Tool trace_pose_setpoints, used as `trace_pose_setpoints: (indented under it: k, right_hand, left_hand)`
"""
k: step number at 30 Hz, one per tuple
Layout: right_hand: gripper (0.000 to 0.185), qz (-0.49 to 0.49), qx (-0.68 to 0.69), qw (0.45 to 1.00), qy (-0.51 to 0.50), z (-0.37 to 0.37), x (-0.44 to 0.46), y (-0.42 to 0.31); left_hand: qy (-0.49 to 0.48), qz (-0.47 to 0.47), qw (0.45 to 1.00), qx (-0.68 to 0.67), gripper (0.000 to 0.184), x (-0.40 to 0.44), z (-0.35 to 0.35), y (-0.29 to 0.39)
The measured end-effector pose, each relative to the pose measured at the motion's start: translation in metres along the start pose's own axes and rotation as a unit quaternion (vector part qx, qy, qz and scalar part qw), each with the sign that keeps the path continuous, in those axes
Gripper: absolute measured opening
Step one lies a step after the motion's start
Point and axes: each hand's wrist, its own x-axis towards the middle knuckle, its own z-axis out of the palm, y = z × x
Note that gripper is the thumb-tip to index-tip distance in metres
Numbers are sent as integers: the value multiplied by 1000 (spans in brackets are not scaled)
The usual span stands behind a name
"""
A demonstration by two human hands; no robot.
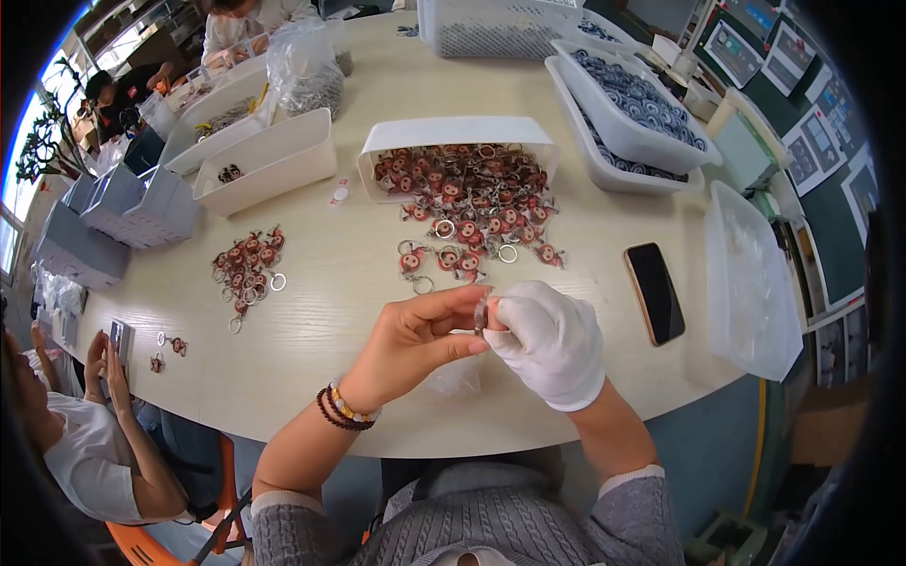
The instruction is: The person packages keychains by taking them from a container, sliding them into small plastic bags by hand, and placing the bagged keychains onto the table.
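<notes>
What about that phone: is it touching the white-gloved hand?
Apart. The head view plainly shows bare tabletop between the phone and the white-gloved right hand.

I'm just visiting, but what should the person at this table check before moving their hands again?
1. Grip on the small piece: ok, it sits between the fingertips of the left hand and the right hand.
2. What that piece is: cannot tell, the fingers cover too much of it.
3. Gloves on both hands: not ok, if both need one; the right wears a white glove, the left is bare.
4. Keychains nearby: ok, they spill from a tipped white bin just beyond the hands.
5. Phone out of the way: ok, it lies apart, to the right.
</notes>
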Motion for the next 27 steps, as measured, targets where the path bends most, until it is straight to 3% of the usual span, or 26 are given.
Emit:
trace_pose_setpoints:
  k: [3,9,21,27]
  right_hand:
    - [19,11,92,995,-48,-4,-1,-1]
    - [24,64,64,996,10,-1,8,-5]
    - [20,8,-49,999,-10,-2,6,-6]
    - [18,13,-29,999,-5,5,4,-4]
  left_hand:
    - [50,-2,993,-105,49,6,-17,9]
    - [8,-7,997,-75,48,-1,-18,4]
    - [-15,0,997,79,41,0,-12,10]
    - [-33,-15,999,37,37,2,-11,4]
